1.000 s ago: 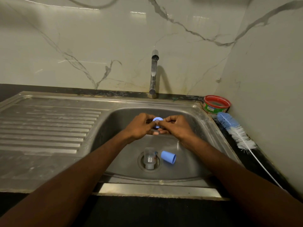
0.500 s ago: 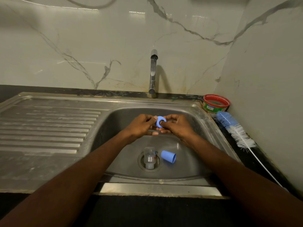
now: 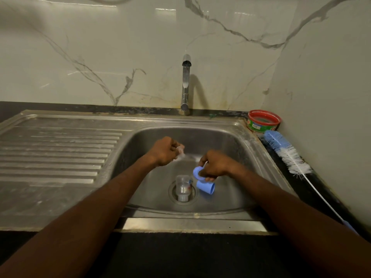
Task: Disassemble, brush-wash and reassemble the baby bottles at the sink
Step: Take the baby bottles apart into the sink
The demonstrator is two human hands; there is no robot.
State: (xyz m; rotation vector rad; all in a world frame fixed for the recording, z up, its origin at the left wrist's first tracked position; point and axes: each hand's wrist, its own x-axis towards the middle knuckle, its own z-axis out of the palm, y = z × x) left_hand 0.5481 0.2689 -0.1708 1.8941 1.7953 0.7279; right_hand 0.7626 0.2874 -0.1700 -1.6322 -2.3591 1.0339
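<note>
"What were the hands doing over the sink (image 3: 230, 125)?"

"They had just come apart. A moment before, both were pinching one blue ring (image 3: 197, 172) between them at the middle of the basin. Now the left hand (image 3: 164, 150) was up and to the left, clenched on a small, pale, see-through piece (image 3: 181, 149), most likely the teat, though it was blurred. The right hand (image 3: 213, 166) had dropped toward the drain, grasping the ring."

"So the teat was out of the ring?"

"That was how I read it. That would finish the taking-apart of this bottle."

"Where were the other parts?"

"The clear bottle (image 3: 182, 186) lay over the drain, in the bottom of the sink. A blue cap (image 3: 205, 187) lay on its side just right of it, right under the ring, perhaps touching it; I couldn't tell."

"Had washing begun?"

"Not that I could see. The tap (image 3: 186, 81) wasn't running. The brush (image 3: 287, 153) lay untouched on the bench at the right, beside a red tub (image 3: 263, 122) in the corner. I'd guess the brush was needed next."
</note>
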